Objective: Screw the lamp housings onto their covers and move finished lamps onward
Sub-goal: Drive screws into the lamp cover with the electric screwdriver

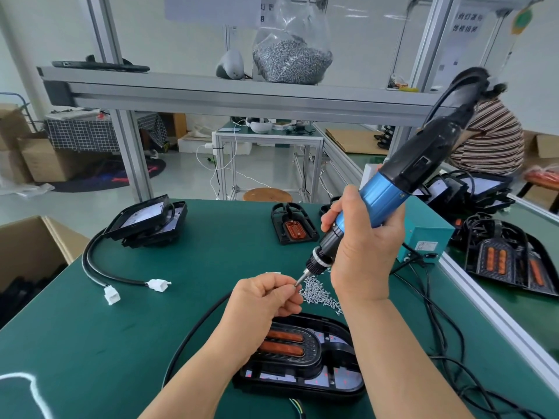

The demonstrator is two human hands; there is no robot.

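Nearest you, under both forearms, the black oval plastic lamp housing (pixel 329 355) with two orange strips sits flat on its cover on the green table (pixel 151 313), its black cable curving off to the left. It looks light and stiff, so it may slide under the driver's push. Hold it by the outer rim, not by the cable or the orange strips. Just above it, the thumb and fingers (pixel 284 286) of your left hand (pixel 266 297) pinch a small silver screw (pixel 297 284) against the bit tip. It is tiny, smooth and easy to drop. Your right hand (pixel 363 252) is wrapped fully round the blue-and-black electric screwdriver (pixel 384 201), which tilts up to the right. Neither hand touches the housing. The loose pile of silver screws (pixel 317 293) lies just beyond the bit, between your hands.
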